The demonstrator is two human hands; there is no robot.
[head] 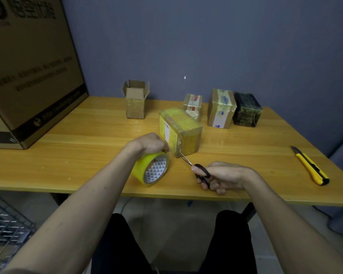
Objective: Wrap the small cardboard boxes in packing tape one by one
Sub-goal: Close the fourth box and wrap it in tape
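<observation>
A small cardboard box wrapped in yellowish tape lies on the wooden table near the middle. My left hand grips a yellow roll of packing tape just left of the box, a clear strip running from roll to box. My right hand holds black-handled scissors, whose blades reach the tape at the box's near corner. An open, empty small box stands behind, to the left.
Three taped small boxes stand at the back right: a pale one, a brown one, a black one. A yellow utility knife lies at the right. A large carton fills the table's left end. A wire rack stands lower left.
</observation>
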